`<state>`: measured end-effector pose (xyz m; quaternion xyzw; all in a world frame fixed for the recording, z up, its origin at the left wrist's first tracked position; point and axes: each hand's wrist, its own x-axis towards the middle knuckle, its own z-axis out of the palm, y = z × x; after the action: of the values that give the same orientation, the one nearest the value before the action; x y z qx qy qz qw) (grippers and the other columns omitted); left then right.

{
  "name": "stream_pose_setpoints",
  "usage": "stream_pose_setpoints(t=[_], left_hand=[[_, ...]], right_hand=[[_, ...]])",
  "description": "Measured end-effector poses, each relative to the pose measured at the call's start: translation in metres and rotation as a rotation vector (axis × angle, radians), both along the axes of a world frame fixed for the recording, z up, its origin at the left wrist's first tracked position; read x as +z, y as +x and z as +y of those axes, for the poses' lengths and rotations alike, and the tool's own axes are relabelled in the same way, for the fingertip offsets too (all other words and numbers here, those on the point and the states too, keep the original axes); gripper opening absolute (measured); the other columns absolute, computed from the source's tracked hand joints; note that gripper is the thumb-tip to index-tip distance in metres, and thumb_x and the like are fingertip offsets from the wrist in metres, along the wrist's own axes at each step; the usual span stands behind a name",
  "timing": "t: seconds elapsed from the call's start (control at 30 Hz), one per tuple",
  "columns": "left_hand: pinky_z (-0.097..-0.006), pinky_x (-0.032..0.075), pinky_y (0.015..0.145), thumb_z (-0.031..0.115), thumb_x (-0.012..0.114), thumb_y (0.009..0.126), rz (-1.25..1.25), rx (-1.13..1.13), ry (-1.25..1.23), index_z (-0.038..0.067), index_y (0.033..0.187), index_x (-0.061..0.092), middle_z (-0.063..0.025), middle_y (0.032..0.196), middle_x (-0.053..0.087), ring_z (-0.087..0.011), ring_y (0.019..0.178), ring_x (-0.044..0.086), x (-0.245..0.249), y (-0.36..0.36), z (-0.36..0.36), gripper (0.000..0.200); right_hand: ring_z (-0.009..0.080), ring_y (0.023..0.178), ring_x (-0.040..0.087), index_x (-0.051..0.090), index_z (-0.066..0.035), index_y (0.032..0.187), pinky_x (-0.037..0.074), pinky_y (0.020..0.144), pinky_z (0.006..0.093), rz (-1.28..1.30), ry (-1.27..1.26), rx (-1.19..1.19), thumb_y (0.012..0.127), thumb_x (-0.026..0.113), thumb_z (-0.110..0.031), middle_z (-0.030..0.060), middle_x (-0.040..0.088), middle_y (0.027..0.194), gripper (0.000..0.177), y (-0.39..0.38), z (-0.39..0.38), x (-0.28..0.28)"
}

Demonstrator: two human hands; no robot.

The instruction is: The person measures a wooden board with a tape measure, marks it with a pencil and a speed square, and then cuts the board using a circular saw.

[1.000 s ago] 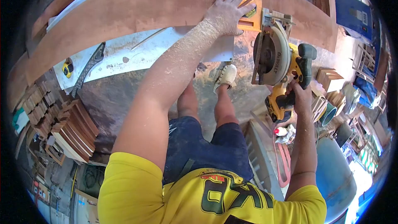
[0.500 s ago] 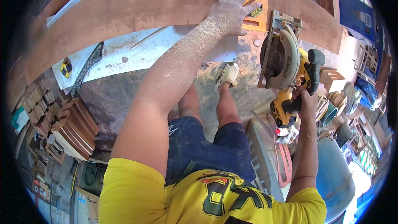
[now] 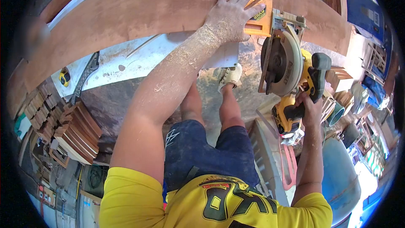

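A long brown board (image 3: 168, 6) runs across the top of the view. My left hand (image 3: 230, 14), dusted with sawdust, lies spread on the board and over the left part of an orange speed square (image 3: 266, 4). Right of the square, a yellow and black circular saw (image 3: 287, 63) has the front of its base at the board's near edge. My right hand (image 3: 310, 106) is wrapped round the saw's rear handle. The fingertips of that hand are partly hidden by the handle.
Under the board lies a white sheet (image 3: 114, 65) with a tape measure (image 3: 64, 77) and a dark curved tool (image 3: 86, 76). Cut wood pieces (image 3: 78, 133) are stacked at the left. A blue container (image 3: 339, 173) stands at the lower right, a blue case (image 3: 365, 14) at the upper right.
The saw and my right hand have shifted slightly left and down in the view. My left hand has moved slightly left, still spread. The wood stack at the top right appears larger and nearer.
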<state>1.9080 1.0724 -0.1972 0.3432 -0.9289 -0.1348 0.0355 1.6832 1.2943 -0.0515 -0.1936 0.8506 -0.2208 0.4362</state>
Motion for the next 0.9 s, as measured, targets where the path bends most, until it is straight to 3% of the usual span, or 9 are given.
stream_pose_setpoints(t=[0.2, 0.47, 0.63, 0.77, 0.9], left_hand=[[-0.0562, 0.014, 0.112, 0.049, 0.074, 0.07, 0.065, -0.004, 0.022, 0.032, 0.141, 0.037, -0.0119, 0.15, 0.028, -0.0239, 0.139, 0.027, -0.013, -0.003, -0.001, 0.082], [-0.0498, 0.014, 0.114, 0.049, 0.075, 0.07, 0.078, -0.003, 0.083, 0.03, 0.14, 0.041, -0.0183, 0.148, 0.027, -0.0347, 0.139, 0.024, 0.004, 0.002, -0.005, 0.079], [-0.0514, 0.014, 0.114, 0.048, 0.076, 0.069, 0.122, -0.002, 0.089, 0.03, 0.139, 0.041, -0.0188, 0.147, 0.029, -0.0337, 0.138, 0.026, -0.007, -0.003, -0.005, 0.081], [-0.0534, 0.015, 0.113, 0.049, 0.077, 0.067, 0.133, 0.006, 0.033, 0.031, 0.138, 0.043, -0.0193, 0.146, 0.031, -0.0335, 0.137, 0.028, -0.01, -0.004, -0.005, 0.081], [-0.0544, 0.014, 0.113, 0.047, 0.078, 0.067, 0.119, 0.001, 0.094, 0.031, 0.138, 0.044, -0.0188, 0.146, 0.031, -0.0329, 0.138, 0.028, -0.007, -0.004, -0.006, 0.08]], right_hand=[[0.0145, 0.059, 0.055, 0.053, 0.004, 0.109, 0.045, 0.058, 0.0267, -0.06, -0.065, -0.029, 0.078, 0.054, -0.008, 0.0059, 0.056, 0.068, 0.033, 0.002, 0.001, -0.004], [0.0153, 0.058, 0.055, 0.051, 0.007, 0.109, 0.046, 0.057, 0.027, -0.079, -0.064, -0.061, 0.077, 0.053, -0.004, 0.0068, 0.055, 0.067, 0.034, 0.001, -0.003, -0.002], [0.0155, 0.058, 0.057, 0.052, 0.007, 0.108, 0.047, 0.057, 0.0273, 0.021, -0.012, -0.065, 0.076, 0.054, -0.004, 0.0075, 0.057, 0.068, 0.033, 0.002, -0.002, -0.004], [0.0154, 0.058, 0.057, 0.052, 0.006, 0.108, 0.047, 0.057, 0.0275, -0.042, -0.059, -0.1, 0.077, 0.055, -0.003, 0.0076, 0.057, 0.069, 0.032, 0.0, -0.002, -0.001], [0.016, 0.065, 0.053, 0.046, 0.004, 0.116, 0.046, 0.061, 0.0289, -0.084, -0.007, -0.054, 0.081, 0.061, -0.013, 0.0053, 0.051, 0.072, 0.041, -0.001, -0.003, -0.001]])
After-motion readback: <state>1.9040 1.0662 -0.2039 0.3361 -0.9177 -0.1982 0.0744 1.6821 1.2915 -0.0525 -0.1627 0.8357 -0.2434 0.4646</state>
